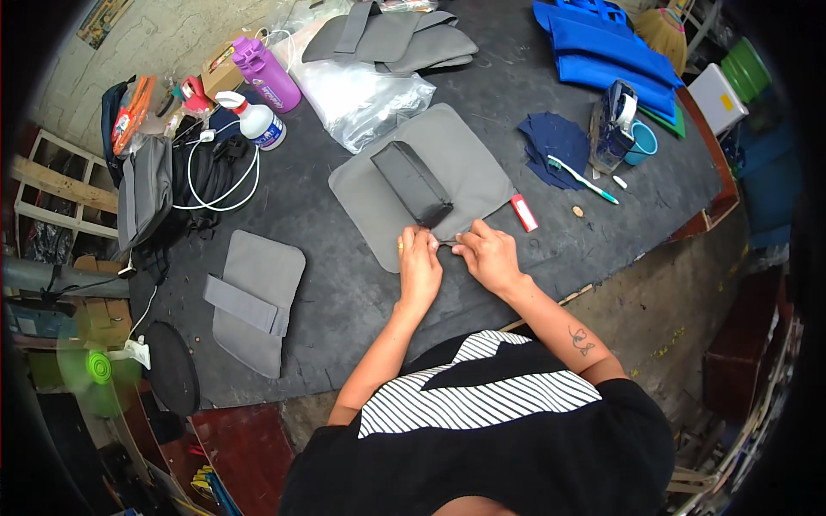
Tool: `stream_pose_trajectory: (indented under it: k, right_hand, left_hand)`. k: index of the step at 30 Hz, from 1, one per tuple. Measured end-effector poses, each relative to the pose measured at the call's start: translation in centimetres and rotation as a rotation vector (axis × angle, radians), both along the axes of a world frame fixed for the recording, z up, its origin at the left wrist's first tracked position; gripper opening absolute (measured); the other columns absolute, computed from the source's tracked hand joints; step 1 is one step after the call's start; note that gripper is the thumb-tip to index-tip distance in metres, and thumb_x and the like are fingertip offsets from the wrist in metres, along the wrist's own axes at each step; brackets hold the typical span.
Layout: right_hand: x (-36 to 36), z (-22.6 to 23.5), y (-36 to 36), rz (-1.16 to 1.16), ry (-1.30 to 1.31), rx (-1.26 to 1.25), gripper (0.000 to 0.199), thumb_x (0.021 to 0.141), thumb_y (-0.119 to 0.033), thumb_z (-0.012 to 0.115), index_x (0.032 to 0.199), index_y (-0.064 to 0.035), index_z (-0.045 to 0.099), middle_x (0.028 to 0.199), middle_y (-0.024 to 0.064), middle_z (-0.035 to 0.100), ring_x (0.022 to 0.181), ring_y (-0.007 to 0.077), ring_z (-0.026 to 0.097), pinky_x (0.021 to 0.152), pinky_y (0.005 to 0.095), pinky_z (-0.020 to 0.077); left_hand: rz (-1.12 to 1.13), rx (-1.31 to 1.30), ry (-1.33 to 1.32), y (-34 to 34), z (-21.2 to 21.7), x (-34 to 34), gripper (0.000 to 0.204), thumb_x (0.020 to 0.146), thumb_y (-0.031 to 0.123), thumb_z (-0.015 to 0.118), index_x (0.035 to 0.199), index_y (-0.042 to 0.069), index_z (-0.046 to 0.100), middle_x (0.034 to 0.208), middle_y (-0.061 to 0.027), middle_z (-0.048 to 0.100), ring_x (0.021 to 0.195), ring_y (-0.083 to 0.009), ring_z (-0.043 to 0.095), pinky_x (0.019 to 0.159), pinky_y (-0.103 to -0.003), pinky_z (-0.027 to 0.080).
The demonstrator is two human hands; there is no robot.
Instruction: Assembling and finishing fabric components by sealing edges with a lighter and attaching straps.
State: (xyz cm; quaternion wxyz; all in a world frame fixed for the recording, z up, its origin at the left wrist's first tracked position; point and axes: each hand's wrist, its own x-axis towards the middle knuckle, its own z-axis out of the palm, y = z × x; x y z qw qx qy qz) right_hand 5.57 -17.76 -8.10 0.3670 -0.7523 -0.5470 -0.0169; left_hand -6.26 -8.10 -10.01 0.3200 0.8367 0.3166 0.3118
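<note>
A grey fabric panel (465, 159) with rounded corners lies flat on the dark worktable (344, 292). A dark oblong block (411, 182) rests across the panel's middle. My left hand (419, 262) and my right hand (489, 254) meet at the panel's near edge, and the fingers of both pinch the hem there, close together. A small red lighter (524, 212) sits just right of the panel, beyond my right hand.
A second grey panel with a strap (255, 297) lies to the left. Farther back are a spray bottle (256, 120), a purple bottle (267, 73), a clear plastic bag (361, 90), more grey pieces (391, 39), blue fabric (602, 47), navy scraps (557, 142) and a toothbrush (583, 179).
</note>
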Motion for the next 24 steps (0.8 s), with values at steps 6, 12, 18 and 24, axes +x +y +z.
stream_pose_trajectory:
  k: [6, 12, 18, 24]
  right_hand:
    - [-0.1, 0.8, -0.5, 0.013, -0.007, 0.006, 0.016, 0.071, -0.015, 0.074, 0.081, -0.0037, 0.068, 0.072, 0.0072, 0.053, 0.064, 0.0265, 0.059, 0.059, 0.0367, 0.0470]
    - [-0.3, 0.3, -0.3, -0.004, 0.022, -0.001, 0.014, 0.072, -0.015, 0.073, 0.079, -0.0038, 0.068, 0.072, 0.0074, 0.054, 0.062, 0.0276, 0.059, 0.058, 0.0378, 0.0473]
    - [0.2, 0.6, -1.0, -0.086, -0.029, -0.074, 0.014, 0.073, -0.015, 0.073, 0.078, -0.0036, 0.068, 0.073, 0.0075, 0.055, 0.062, 0.0278, 0.060, 0.058, 0.0379, 0.0478]
    - [-0.5, 0.4, -0.8, -0.101, -0.046, -0.059, 0.016, 0.073, -0.017, 0.073, 0.082, -0.0046, 0.067, 0.075, 0.0083, 0.055, 0.063, 0.0286, 0.060, 0.058, 0.0384, 0.0475]
  left_hand:
    - [-0.003, -0.037, -0.007, 0.1, -0.2, 0.1, 0.005, 0.086, 0.002, 0.054, 0.085, -0.003, 0.054, 0.101, -0.0154, 0.052, 0.097, -0.0327, 0.051, 0.088, -0.039, 0.041]
    - [0.066, -0.012, -0.103, -0.3, -0.2, 0.3, 0.004, 0.086, 0.002, 0.055, 0.087, -0.001, 0.056, 0.097, -0.0143, 0.054, 0.092, -0.0314, 0.053, 0.085, -0.038, 0.042]
    - [-0.047, 0.206, 0.013, -0.2, 0.6, 0.4, 0.010, 0.081, 0.004, 0.063, 0.091, 0.004, 0.064, 0.085, -0.0087, 0.056, 0.082, -0.0262, 0.056, 0.075, -0.037, 0.045]
    - [-0.016, 0.155, -0.036, 0.1, -0.4, 0.8, 0.006, 0.079, 0.002, 0.063, 0.084, 0.004, 0.063, 0.085, -0.0088, 0.056, 0.082, -0.0277, 0.056, 0.073, -0.038, 0.044]
